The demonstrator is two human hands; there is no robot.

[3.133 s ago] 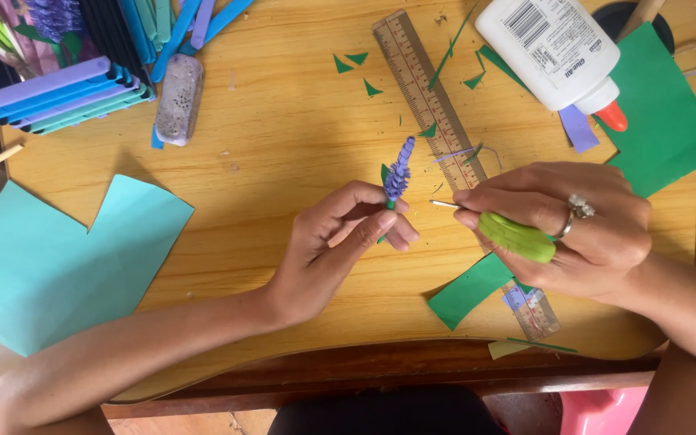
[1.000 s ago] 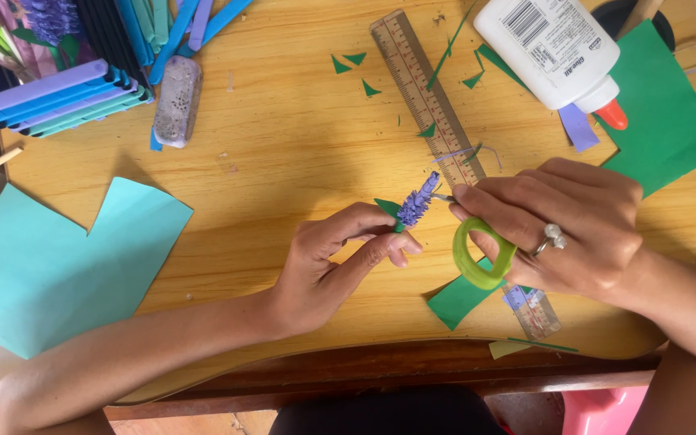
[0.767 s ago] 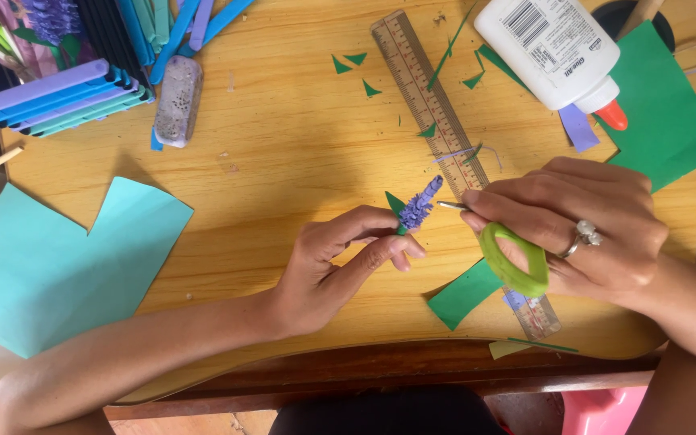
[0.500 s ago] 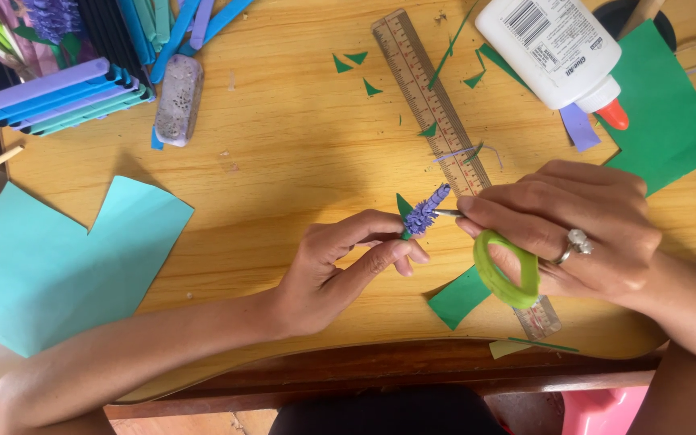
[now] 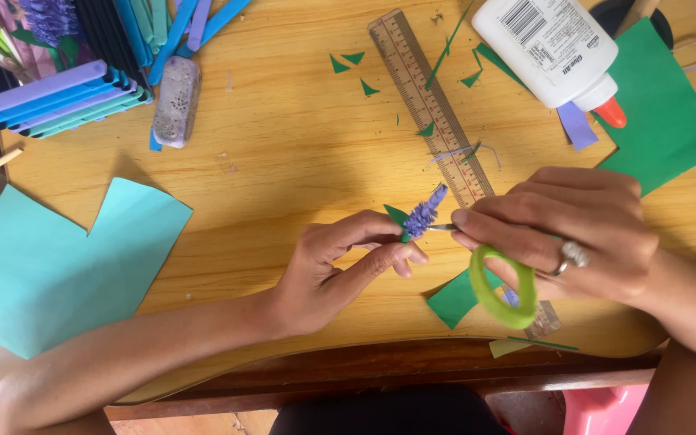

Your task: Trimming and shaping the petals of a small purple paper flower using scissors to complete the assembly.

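The left hand (image 5: 340, 266) pinches a small purple paper flower (image 5: 425, 213) with a green leaf (image 5: 397, 216) at its base, thumb and forefinger closed on the stem end, the other fingers curled beneath. The flower points up and away from this hand, toward the right hand (image 5: 565, 234), and sits between the two hands just above the table (image 5: 283, 153).

The right hand is closed around green-handled scissors (image 5: 503, 286); fingers pass through the loop, and the thin blade tip reaches the base of the flower. Whether the blades are open or closed cannot be told.

Under the right hand runs a ruler (image 5: 432, 105), extending up and away from it. A scrap of green paper (image 5: 454, 296) lies just below the right hand's fingers. Beyond the right hand lie a white glue bottle (image 5: 549, 48) with an orange tip and a large green sheet (image 5: 662, 113). Far to the left of the left hand lies a light blue sheet (image 5: 58, 258); well beyond it are stacked craft sticks (image 5: 50, 101) and a grey block (image 5: 176, 101). Small green clippings (image 5: 352, 64) lie near the ruler's far end.
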